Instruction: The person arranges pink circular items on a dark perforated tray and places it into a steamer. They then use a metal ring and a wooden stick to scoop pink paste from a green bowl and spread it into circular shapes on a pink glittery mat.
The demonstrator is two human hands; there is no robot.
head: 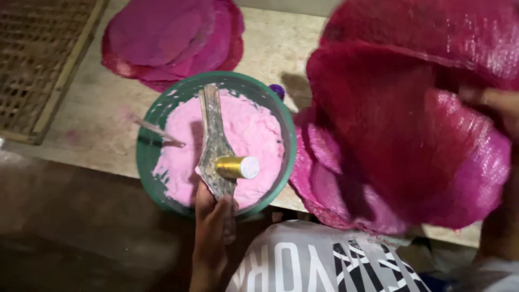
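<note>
The left hand [210, 216] has its grip wrapped tight round the handle of a flat wooden paddle [213, 140]; a small gold spool [236, 167] sits by the fingers; the paddle lies over pink paste [254, 135] in a green bowl [148, 148] on the worktop [270, 48]. The right hand [500, 103] is blurry at the picture's edge; it pinches a big pink round sheet [400, 146]; more pink sheets [173, 38] lie stacked behind the bowl; a woven tray [38, 59] sits far left.

right hand [500, 105] blurred (perhaps gripping), pink sheets [411, 135] cropped at edge
</note>
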